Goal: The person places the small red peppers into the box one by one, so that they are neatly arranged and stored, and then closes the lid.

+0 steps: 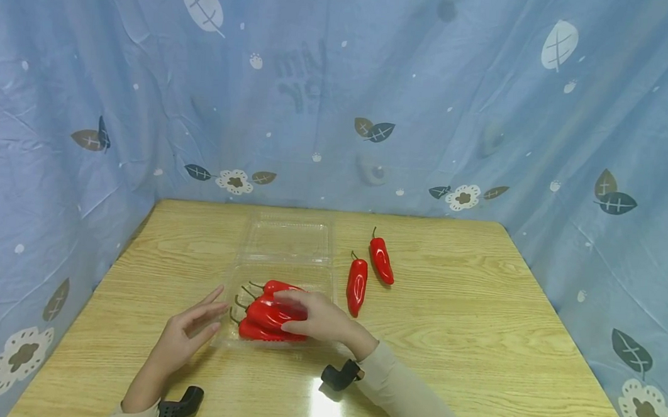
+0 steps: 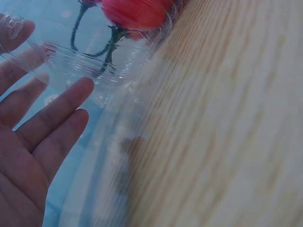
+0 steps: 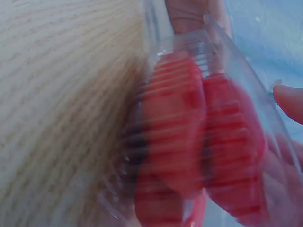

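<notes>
In the head view, a clear plastic clamshell box (image 1: 278, 270) lies with its lid (image 1: 289, 241) folded back, away from me. Several red chili peppers (image 1: 268, 316) with dark curved stems fill its near half, stems to the left. My right hand (image 1: 319, 318) reaches over the box from the right, its fingers and thumb spread over the peppers. In the right wrist view, red peppers (image 3: 173, 123) show through the ribbed wall and the thumb stands apart from them. My left hand (image 1: 185, 336) is beside the box's left edge, fingers extended and holding nothing.
Two more red peppers lie on the wooden table (image 1: 446, 340) right of the box: a nearer pepper (image 1: 356, 286) and a farther pepper (image 1: 381, 260). A blue patterned curtain (image 1: 340, 95) encloses the back and sides. Each wrist carries a black camera mount (image 1: 341, 376).
</notes>
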`<state>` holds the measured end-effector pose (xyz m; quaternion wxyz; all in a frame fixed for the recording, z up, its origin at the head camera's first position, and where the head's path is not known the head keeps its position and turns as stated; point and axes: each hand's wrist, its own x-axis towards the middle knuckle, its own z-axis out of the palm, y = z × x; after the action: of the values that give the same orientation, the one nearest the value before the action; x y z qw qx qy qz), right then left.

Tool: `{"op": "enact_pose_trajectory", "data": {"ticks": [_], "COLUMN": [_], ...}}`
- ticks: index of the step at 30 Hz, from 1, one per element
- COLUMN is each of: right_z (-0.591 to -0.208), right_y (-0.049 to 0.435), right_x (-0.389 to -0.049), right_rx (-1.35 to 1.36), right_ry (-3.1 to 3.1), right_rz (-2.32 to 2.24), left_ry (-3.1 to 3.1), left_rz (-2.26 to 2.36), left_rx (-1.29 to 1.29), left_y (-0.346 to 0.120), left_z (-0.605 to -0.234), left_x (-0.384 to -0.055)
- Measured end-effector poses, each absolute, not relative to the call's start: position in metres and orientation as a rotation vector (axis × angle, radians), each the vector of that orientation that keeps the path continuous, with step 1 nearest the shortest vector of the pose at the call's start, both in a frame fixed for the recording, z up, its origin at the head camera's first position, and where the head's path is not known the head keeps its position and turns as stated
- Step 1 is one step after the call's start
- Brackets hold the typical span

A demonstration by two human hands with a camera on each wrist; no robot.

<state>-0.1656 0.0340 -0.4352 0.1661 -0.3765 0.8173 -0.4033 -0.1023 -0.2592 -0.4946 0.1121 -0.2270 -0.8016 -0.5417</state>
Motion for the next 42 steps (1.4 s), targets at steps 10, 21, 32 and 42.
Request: {"op": "enact_pose_trajectory", "data": {"ticks": [10,21,32,42], "right_z": [-0.422,-0.416,-0.419,-0.432], "right_y": [0.052,0.08,0.121,0.155], "right_x": [-0.172,-0.185,-0.202,-0.22], "right_rx": [-0.976,-1.004,-0.785,-0.521], "right_ry": [2.31,2.314,2.436,2.461], "right_rz": [-1.33,-1.602,-1.828,-1.916], "left_ry": [-2.348,-2.354,-2.355,-2.361], "left_rz": [-1.592,-1.595,-1.593,-1.566], "left_rx": [-0.672,-0.657,-0.668,-0.659], "left_y": [-0.261,-0.26,-0.26,-0.26], "left_z": [-0.495,-0.497,-0.496,-0.496], "left_x": [-0.102,-0.103,-0.103,-0.103]}}
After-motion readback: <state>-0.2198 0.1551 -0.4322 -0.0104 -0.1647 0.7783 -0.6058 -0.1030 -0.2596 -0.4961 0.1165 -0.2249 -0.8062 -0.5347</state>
